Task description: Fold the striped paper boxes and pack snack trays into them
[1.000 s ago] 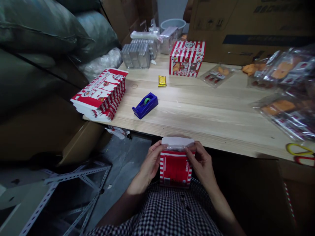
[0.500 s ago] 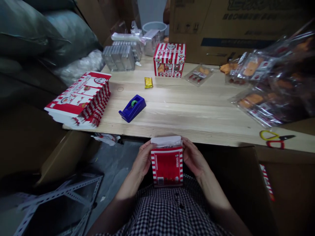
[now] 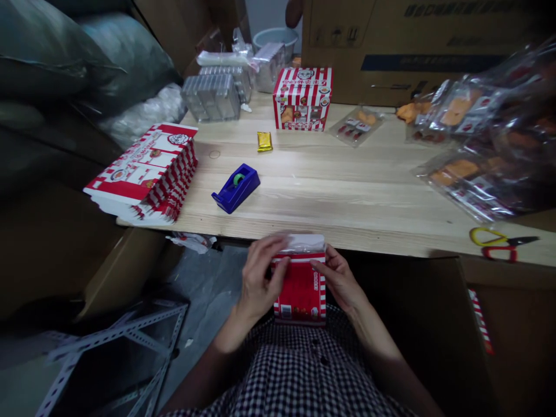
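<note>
A red-and-white striped cardboard box [image 3: 299, 292] is upright against my lap, just below the table edge. Its white top flap [image 3: 306, 241] stands up, with clear plastic showing at the opening. My left hand [image 3: 263, 278] is at the box's upper left corner, thumb on the front face and fingers curled over the top edge, partly blurred. On the right edge, my right hand [image 3: 343, 281] grips the box with its thumb on the front.
On the table [image 3: 313, 202] are a blue tape dispenser [image 3: 237, 190], a gold sachet [image 3: 264, 141], a stack of flat boxes [image 3: 145, 168], a finished-looking striped box [image 3: 303, 99], clear trays [image 3: 211, 98], bagged toys [image 3: 460, 174] and scissors [image 3: 499, 242]. Open cartons stand below.
My left hand has shifted from the box's left edge up and over its top corner, its thumb now on the front. My right thumb has moved onto the front face.
</note>
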Action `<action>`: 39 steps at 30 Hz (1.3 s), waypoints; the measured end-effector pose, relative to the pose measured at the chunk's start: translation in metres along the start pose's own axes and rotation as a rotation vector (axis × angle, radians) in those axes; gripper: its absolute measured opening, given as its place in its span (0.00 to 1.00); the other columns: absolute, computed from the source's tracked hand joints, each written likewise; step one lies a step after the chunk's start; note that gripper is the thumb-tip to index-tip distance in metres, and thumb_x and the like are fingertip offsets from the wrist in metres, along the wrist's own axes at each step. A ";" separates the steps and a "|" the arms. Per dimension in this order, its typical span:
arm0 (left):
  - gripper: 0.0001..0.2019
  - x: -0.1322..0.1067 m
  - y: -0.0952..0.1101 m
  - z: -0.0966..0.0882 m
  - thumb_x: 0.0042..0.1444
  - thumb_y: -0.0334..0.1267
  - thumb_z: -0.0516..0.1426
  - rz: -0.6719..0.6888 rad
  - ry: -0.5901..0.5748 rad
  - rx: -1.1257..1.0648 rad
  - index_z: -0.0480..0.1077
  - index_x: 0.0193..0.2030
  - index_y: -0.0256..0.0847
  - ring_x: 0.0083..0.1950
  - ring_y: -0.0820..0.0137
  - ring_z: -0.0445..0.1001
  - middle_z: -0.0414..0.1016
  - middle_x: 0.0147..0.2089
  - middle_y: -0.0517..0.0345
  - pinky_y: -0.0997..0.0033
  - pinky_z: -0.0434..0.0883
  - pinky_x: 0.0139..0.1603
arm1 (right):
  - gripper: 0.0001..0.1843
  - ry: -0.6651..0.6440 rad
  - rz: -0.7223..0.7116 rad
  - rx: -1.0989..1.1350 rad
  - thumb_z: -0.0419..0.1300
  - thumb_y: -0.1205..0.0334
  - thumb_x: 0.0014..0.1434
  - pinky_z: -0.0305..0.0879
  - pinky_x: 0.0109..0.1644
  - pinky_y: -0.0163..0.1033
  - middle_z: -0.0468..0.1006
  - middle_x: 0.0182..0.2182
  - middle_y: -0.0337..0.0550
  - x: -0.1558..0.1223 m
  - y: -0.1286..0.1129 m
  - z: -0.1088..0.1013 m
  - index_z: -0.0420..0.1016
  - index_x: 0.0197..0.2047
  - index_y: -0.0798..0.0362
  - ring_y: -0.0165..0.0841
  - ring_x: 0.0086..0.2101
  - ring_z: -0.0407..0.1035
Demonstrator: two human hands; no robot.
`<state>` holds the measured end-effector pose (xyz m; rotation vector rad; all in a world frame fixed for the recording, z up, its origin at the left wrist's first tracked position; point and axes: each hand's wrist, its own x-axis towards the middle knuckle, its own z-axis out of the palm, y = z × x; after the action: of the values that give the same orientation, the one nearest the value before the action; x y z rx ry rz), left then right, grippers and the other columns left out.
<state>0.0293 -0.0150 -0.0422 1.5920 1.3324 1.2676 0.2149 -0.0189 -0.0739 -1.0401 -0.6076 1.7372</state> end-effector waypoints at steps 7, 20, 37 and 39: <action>0.18 0.024 0.016 0.003 0.67 0.31 0.51 0.303 -0.504 0.359 0.71 0.61 0.43 0.57 0.56 0.70 0.76 0.55 0.46 0.50 0.66 0.59 | 0.24 -0.122 -0.121 -0.093 0.71 0.58 0.55 0.61 0.66 0.50 0.79 0.55 0.41 -0.004 0.002 0.012 0.77 0.56 0.42 0.40 0.57 0.71; 0.16 0.019 0.014 0.013 0.68 0.38 0.52 0.319 -0.623 0.421 0.71 0.60 0.46 0.56 0.56 0.68 0.75 0.55 0.48 0.51 0.66 0.57 | 0.23 -0.098 -0.045 -0.039 0.68 0.57 0.56 0.68 0.60 0.46 0.80 0.52 0.41 -0.009 -0.005 0.000 0.77 0.55 0.43 0.40 0.53 0.74; 0.20 0.010 -0.009 -0.001 0.53 0.40 0.68 -0.680 0.022 -0.741 0.77 0.52 0.40 0.49 0.67 0.78 0.81 0.49 0.51 0.70 0.69 0.53 | 0.10 0.182 -0.040 -0.021 0.65 0.59 0.54 0.72 0.38 0.43 0.83 0.33 0.37 0.001 -0.005 0.004 0.76 0.41 0.47 0.38 0.33 0.78; 0.18 0.008 -0.009 0.007 0.51 0.37 0.68 -0.701 0.006 -0.809 0.77 0.50 0.39 0.45 0.68 0.79 0.82 0.46 0.53 0.71 0.70 0.50 | 0.09 0.191 -0.065 -0.035 0.64 0.60 0.54 0.72 0.37 0.42 0.83 0.33 0.37 0.002 -0.004 0.005 0.76 0.40 0.47 0.37 0.32 0.78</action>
<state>0.0337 -0.0044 -0.0510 0.4935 1.0246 1.1244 0.2124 -0.0156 -0.0693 -1.1820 -0.5461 1.5542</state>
